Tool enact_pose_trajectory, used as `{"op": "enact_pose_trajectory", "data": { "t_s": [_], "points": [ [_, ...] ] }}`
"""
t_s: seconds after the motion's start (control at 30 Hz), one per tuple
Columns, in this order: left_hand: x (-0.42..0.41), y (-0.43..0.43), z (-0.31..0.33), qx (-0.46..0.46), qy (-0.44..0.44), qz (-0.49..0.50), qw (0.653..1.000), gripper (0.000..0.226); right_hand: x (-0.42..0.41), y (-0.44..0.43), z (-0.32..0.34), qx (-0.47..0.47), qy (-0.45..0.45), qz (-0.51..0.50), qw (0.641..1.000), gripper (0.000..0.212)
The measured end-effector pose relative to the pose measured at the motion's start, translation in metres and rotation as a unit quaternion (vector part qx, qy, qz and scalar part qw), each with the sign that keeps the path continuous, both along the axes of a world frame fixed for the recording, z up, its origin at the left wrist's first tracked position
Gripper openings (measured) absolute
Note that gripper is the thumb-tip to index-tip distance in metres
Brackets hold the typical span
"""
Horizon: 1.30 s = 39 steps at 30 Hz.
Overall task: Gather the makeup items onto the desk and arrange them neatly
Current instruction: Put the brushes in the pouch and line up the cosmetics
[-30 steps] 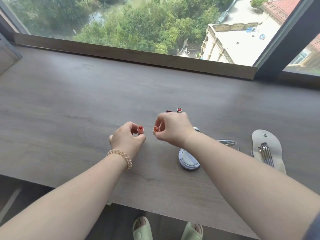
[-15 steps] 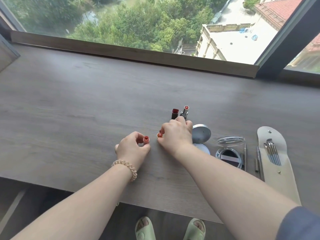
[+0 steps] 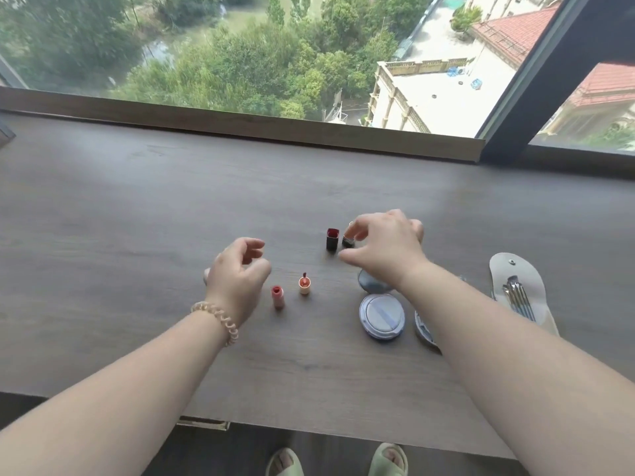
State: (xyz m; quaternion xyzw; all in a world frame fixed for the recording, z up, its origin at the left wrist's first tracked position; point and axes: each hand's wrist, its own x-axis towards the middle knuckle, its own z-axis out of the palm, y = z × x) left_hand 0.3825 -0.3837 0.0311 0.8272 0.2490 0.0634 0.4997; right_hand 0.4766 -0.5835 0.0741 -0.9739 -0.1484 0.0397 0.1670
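Two lip tints (image 3: 277, 297) stand upright on the tabletop (image 3: 137, 235).
Left grip (image 3: 237, 280) hangs loosely curled, holding nothing, with the tints just right of it. Right grip (image 3: 385, 249) touches a dark lipstick (image 3: 347, 241) (pinching or not, I cannot tell), and an open compact (image 3: 381, 316) lies beside its wrist.

High-rise home: window (image 3: 275, 46), desk (image 3: 137, 218), slippers (image 3: 388, 460).

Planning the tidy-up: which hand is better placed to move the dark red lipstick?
Right. The right hand hovers just beside the dark red lipstick; the left hand is farther off, by the orange tubes.
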Motion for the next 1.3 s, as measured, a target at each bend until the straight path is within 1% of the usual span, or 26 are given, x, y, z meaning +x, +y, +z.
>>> {"op": "enact_pose_trajectory", "data": {
  "t_s": [0.03, 0.07, 0.1, 0.13, 0.2, 0.27, 0.33, 0.4, 0.53, 0.6, 0.7, 0.8, 0.87, 0.93, 1.03, 1.1, 1.2, 1.3],
  "points": [
    [0.015, 0.003, 0.006, 0.0, 0.009, -0.004, 1.0, 0.023, 0.012, -0.006, 0.003, 0.039, 0.001, -0.045, 0.998, 0.024],
    [0.031, 0.004, 0.01, 0.015, 0.029, -0.022, 0.999, 0.021, 0.023, -0.011, 0.004, 0.055, 0.005, -0.079, 0.995, 0.023],
    [0.048, 0.002, 0.015, 0.036, 0.049, -0.054, 0.997, 0.022, 0.033, -0.014, 0.003, 0.042, 0.013, -0.097, 0.994, 0.025],
    [0.062, -0.002, 0.019, 0.056, 0.069, -0.094, 0.992, 0.026, 0.04, -0.015, 0.0, 0.011, 0.032, -0.102, 0.994, 0.028],
    [0.087, -0.016, 0.022, 0.105, 0.11, -0.173, 0.973, 0.034, 0.052, -0.011, -0.007, -0.061, 0.082, -0.088, 0.991, 0.038],
    [0.106, -0.03, 0.015, 0.177, 0.156, -0.227, 0.945, 0.042, 0.059, -0.002, -0.016, -0.099, 0.11, -0.072, 0.986, 0.042],
    [0.118, -0.04, 0.004, 0.248, 0.186, -0.264, 0.913, 0.053, 0.065, 0.006, -0.023, -0.112, 0.118, -0.06, 0.985, 0.04],
    [0.124, -0.049, -0.004, 0.298, 0.183, -0.283, 0.893, 0.053, 0.069, 0.011, -0.028, -0.119, 0.124, -0.051, 0.984, 0.033],
    [0.132, -0.057, -0.01, 0.349, 0.139, -0.278, 0.884, 0.024, 0.08, 0.015, -0.037, -0.13, 0.112, -0.035, 0.985, 0.015],
    [0.133, -0.056, -0.014, 0.352, 0.135, -0.264, 0.888, 0.016, 0.083, 0.015, -0.039, -0.13, 0.104, -0.032, 0.986, 0.019],
    [0.13, -0.055, -0.011, 0.332, 0.122, -0.223, 0.908, 0.017, 0.082, 0.013, -0.038, -0.116, 0.067, -0.03, 0.99, 0.019],
    [0.117, -0.048, 0.016, 0.299, 0.079, -0.158, 0.938, 0.017, 0.073, 0.011, -0.018, -0.04, 0.004, -0.039, 0.998, 0.021],
    [0.097, -0.045, 0.04, 0.317, 0.059, -0.153, 0.934, 0.016, 0.061, 0.009, 0.002, 0.011, -0.028, -0.035, 0.999, 0.019],
    [0.068, -0.045, 0.06, 0.361, 0.047, -0.16, 0.918, 0.015, 0.041, 0.009, 0.021, 0.034, -0.03, -0.014, 0.999, 0.019],
    [0.027, -0.047, 0.065, 0.398, 0.052, -0.15, 0.904, 0.013, 0.007, 0.01, 0.028, -0.019, -0.02, 0.042, 0.999, 0.018],
    [0.006, -0.052, 0.057, 0.41, 0.084, -0.149, 0.896, 0.017, -0.017, 0.009, 0.021, -0.065, -0.01, 0.084, 0.994, 0.012],
    [-0.014, -0.062, 0.037, 0.423, 0.142, -0.156, 0.881, 0.021, -0.045, 0.007, 0.0, -0.113, 0.025, 0.122, 0.986, 0.02],
    [-0.023, -0.072, 0.02, 0.432, 0.143, -0.173, 0.874, 0.025, -0.058, 0.005, -0.017, -0.122, 0.037, 0.121, 0.984, 0.022]
  ]
}}
